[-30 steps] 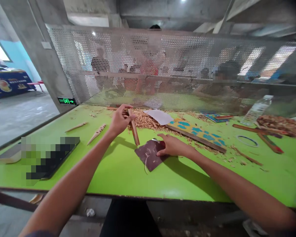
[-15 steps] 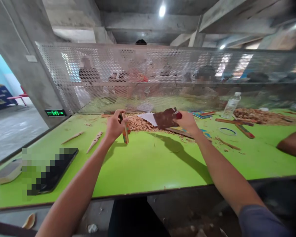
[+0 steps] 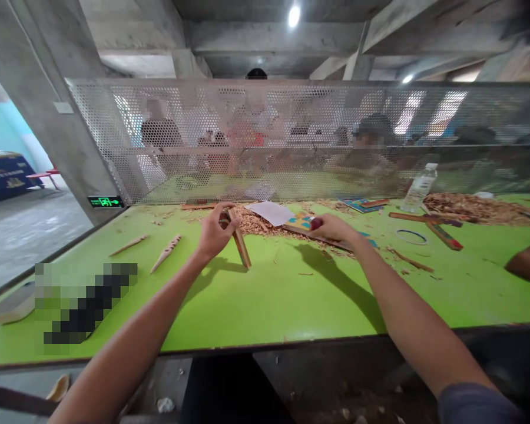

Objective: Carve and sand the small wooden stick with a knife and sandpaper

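Observation:
My left hand (image 3: 218, 231) is closed round a narrow wooden block (image 3: 242, 247) with coloured patches on its side; its lower end points down close to the green tabletop (image 3: 265, 306). At the right of the wood shavings, my right hand (image 3: 333, 228) is closed on a small dark red, rounded object (image 3: 316, 223). Its kind cannot be made out. Beneath that hand lie a blue and yellow patterned piece (image 3: 299, 221) and a long thin strip. A white sheet (image 3: 271, 212) rests on the pile of shavings (image 3: 258, 225) between my hands.
Two carved, pointed wooden pieces (image 3: 165, 253) lie at the left, with a dark, blurred flat object (image 3: 92, 306) nearer me. At right are a water bottle (image 3: 419, 188), a ring (image 3: 411, 237), crossed wooden strips (image 3: 441, 232) and another person's arm (image 3: 527, 259). A perforated screen (image 3: 265, 159) stands behind.
The brown sheet at my right hand is no longer visible, and the white sheet shows more fully. My left hand has shifted right, tilting the wooden block.

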A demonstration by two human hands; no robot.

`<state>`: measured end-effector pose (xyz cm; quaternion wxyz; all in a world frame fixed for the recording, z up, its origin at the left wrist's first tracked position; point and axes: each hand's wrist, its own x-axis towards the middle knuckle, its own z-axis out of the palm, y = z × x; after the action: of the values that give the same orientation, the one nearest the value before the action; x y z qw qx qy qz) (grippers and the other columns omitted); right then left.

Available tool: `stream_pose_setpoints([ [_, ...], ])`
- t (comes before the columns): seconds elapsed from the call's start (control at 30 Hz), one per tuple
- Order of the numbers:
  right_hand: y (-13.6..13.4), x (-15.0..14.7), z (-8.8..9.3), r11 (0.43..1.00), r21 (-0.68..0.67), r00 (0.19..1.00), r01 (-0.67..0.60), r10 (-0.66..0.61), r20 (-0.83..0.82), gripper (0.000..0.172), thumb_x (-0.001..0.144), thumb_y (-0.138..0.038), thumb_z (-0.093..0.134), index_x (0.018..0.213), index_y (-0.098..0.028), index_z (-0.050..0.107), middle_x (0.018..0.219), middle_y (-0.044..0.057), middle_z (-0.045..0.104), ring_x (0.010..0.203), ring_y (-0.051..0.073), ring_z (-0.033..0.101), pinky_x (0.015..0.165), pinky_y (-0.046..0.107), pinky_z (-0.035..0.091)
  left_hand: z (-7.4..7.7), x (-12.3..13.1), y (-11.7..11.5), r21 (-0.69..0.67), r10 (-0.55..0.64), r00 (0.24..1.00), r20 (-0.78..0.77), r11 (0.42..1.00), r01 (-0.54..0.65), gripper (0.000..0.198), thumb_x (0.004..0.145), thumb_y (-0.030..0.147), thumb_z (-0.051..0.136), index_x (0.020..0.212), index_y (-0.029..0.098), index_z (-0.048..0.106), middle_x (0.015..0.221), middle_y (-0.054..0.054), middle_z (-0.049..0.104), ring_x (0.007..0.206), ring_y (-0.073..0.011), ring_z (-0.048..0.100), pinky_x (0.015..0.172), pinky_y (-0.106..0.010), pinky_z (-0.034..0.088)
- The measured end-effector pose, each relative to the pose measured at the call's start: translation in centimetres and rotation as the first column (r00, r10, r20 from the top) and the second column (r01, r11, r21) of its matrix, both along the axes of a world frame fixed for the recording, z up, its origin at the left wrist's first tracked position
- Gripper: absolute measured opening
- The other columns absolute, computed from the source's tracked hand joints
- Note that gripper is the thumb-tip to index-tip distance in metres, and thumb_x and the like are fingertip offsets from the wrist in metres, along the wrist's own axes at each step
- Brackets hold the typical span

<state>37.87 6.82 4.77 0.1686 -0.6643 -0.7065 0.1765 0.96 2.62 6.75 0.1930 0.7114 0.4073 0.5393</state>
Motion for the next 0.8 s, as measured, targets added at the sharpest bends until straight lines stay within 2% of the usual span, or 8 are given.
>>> stream_pose_setpoints([
  [0.07,-0.7,-3.9,-0.9,0.905,-0.290,0.946,-0.310,0.264,-0.189,0.033,0.070,-0.045,0.079,0.089,-0.018,0.072,0.069,0.002,0.068,0.054,0.014,0.055,0.051,0.025,0.040,-0.2,0.2,-0.1,-0.015,-0.014,1.000,0.006,1.000,0.014,0.042,0.084,0.038,0.073,0.119,0.019,0.059,0.087,-0.005,0.071,0.074,-0.0188,0.072,0.065,-0.030,0.061],
  [0.13,-1.3,-6.8,-2.1,0.815,-0.370,0.889,-0.446,0.353,-0.294,0.039,0.067,-0.049,0.081,0.088,-0.018,0.070,0.066,0.001,0.066,0.054,0.014,0.058,0.050,0.025,0.041,-0.3,0.3,-0.1,-0.029,-0.023,1.000,0.010,0.999,0.023,0.042,0.084,0.040,0.073,0.118,0.019,0.060,0.087,-0.005,0.072,0.077,-0.0196,0.073,0.065,-0.030,0.062],
  [0.27,-1.0,-8.7,-3.7,0.955,-0.033,0.902,-0.295,0.266,-0.341,0.036,0.074,-0.044,0.072,0.098,-0.018,0.064,0.073,-0.001,0.065,0.053,0.013,0.056,0.050,0.025,0.041,-0.3,0.5,-0.3,-0.049,-0.056,0.996,0.062,0.997,0.059,0.040,0.087,0.044,0.072,0.116,0.018,0.062,0.086,-0.005,0.072,0.080,-0.0207,0.074,0.067,-0.032,0.065],
  [0.37,-0.6,-8.5,-3.7,0.970,0.138,0.948,-0.199,0.226,-0.223,0.030,0.080,-0.046,0.064,0.090,-0.018,0.059,0.074,-0.001,0.062,0.058,0.013,0.052,0.054,0.025,0.037,-0.1,0.6,-0.5,-0.063,-0.103,0.989,0.108,0.992,0.111,0.042,0.087,0.048,0.072,0.115,0.017,0.065,0.087,-0.005,0.074,0.078,-0.0197,0.074,0.068,-0.034,0.066],
  [0.47,-1.3,-9.1,-3.0,0.921,0.321,0.963,-0.221,0.258,-0.078,0.030,0.089,-0.047,0.055,0.081,-0.019,0.055,0.072,0.001,0.060,0.065,0.015,0.049,0.059,0.026,0.031,0.2,0.4,-0.6,-0.065,-0.141,0.983,0.119,0.987,0.149,0.043,0.087,0.051,0.071,0.113,0.016,0.068,0.085,-0.006,0.074,0.072,-0.0181,0.073,0.067,-0.035,0.066],
  [0.57,-3.1,-10.6,-2.4,0.828,0.461,0.923,-0.318,0.382,-0.048,0.027,0.095,-0.044,0.050,0.091,-0.018,0.056,0.074,0.002,0.061,0.065,0.015,0.046,0.062,0.026,0.029,0.5,0.3,-0.7,-0.070,-0.177,0.978,0.114,0.980,0.186,0.045,0.087,0.053,0.070,0.112,0.016,0.068,0.082,-0.005,0.074,0.067,-0.0171,0.072,0.065,-0.034,0.066],
  [0.7,-5.3,-12.4,-1.9,0.699,0.460,0.816,-0.548,0.569,0.106,0.019,0.097,-0.035,0.050,0.093,-0.018,0.058,0.080,0.003,0.065,0.067,0.015,0.049,0.064,0.026,0.028,0.6,0.8,-1.1,-0.072,-0.238,0.967,0.090,0.967,0.245,0.045,0.088,0.053,0.069,0.114,0.016,0.067,0.081,-0.005,0.075,0.072,-0.0184,0.074,0.069,-0.034,0.066],
  [0.8,-6.3,-13.5,-1.9,0.679,0.388,0.779,-0.623,0.583,0.231,0.018,0.098,-0.032,0.049,0.097,-0.018,0.060,0.084,0.005,0.069,0.067,0.016,0.052,0.062,0.028,0.024,0.5,1.6,-1.5,-0.066,-0.261,0.964,0.060,0.962,0.264,0.041,0.090,0.050,0.068,0.116,0.018,0.067,0.077,-0.003,0.073,0.071,-0.0183,0.073,0.066,-0.032,0.064],
])
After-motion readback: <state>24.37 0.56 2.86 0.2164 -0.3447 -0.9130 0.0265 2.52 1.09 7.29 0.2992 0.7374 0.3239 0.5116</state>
